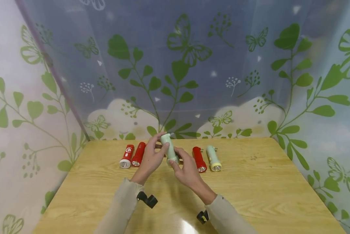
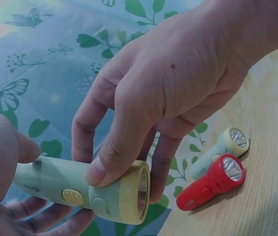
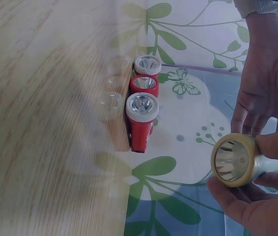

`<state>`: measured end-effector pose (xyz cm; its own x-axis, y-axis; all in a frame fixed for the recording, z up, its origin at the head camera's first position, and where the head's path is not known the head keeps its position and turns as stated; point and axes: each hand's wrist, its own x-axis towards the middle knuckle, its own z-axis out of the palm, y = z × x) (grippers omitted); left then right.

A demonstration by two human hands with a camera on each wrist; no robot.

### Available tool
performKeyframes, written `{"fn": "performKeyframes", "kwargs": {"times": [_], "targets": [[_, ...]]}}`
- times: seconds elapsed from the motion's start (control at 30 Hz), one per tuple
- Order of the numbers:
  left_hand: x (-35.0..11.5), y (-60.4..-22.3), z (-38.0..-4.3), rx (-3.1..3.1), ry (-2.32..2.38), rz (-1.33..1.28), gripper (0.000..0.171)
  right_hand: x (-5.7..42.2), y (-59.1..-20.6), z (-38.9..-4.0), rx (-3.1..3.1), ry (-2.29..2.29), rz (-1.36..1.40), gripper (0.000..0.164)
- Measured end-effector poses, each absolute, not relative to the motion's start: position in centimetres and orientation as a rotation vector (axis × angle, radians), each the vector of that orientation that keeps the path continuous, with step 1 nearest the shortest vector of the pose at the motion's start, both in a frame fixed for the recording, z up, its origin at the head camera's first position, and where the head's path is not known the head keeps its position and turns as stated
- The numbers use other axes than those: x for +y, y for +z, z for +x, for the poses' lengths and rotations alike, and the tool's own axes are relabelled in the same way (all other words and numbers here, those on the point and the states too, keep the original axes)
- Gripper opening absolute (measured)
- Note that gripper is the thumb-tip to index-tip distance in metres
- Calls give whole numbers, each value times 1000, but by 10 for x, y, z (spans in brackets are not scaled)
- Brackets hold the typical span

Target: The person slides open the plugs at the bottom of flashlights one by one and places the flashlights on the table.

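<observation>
Above desk (image 1: 251,182), green torch (image 1: 169,149) held between both hands: tail gripped by left hand (image 1: 151,159), lens end pinched by right hand (image 1: 186,169); long axis tilted away, lens toward person.

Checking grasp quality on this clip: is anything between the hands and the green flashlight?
Nothing visible. Both the left hand and right hand grip the green flashlight directly, lifted above the table.
</observation>
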<state>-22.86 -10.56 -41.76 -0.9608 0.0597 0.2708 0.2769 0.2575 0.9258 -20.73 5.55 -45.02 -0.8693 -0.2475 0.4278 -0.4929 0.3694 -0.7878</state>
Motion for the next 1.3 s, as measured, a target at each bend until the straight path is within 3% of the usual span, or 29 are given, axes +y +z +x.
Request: {"fn": "performKeyframes", "kwargs": {"times": [0.57, 1.3], "targets": [[-103, -423, -237, -2329, -1873, -306, 49, 58, -450, -212, -2447, 1506, 579, 46], [-94, -442, -244, -2320, -1990, -334, 44, 62, -459, -227, -2483, 1456, 454, 46]]}}
